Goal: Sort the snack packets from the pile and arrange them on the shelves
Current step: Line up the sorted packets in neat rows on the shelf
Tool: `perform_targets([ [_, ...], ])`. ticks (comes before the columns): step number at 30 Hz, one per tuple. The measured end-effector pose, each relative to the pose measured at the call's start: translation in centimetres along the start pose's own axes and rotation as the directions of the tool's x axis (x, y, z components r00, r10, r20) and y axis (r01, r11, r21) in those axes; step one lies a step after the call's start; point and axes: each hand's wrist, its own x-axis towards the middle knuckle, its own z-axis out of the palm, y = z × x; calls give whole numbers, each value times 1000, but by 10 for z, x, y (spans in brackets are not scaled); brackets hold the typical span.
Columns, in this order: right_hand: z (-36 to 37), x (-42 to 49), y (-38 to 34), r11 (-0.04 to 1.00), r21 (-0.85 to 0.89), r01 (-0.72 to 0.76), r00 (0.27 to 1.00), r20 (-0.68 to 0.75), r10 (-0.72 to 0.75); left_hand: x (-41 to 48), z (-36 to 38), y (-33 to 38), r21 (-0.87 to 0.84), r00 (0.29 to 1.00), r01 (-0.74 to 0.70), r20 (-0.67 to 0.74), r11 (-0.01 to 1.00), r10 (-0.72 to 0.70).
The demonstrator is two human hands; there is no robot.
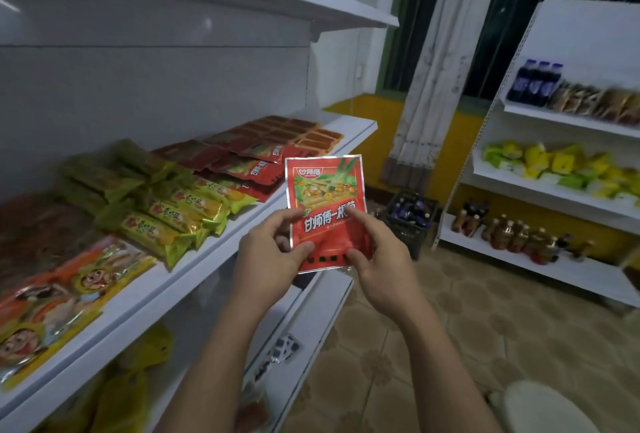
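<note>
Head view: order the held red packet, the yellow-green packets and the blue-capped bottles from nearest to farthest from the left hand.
1. held red packet: pinched by the left hand itself.
2. yellow-green packets: on the shelf to its left.
3. blue-capped bottles: on the far rack, across the room to the right.

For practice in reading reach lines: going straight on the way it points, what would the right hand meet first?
Beyond the red packet it pinches, the right hand likely meets the shelved red packets; depth unclear.
</note>
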Motion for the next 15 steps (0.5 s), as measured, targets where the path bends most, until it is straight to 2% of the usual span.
perform_targets([
  [8,12,83,1,997,4,71,997,36,-71,60,-9,2,190,997,-9,-69,982,22],
  [15,39,177,13,985,48,166,975,145,-171,121,-14,0,447,982,61,-188,893,27],
])
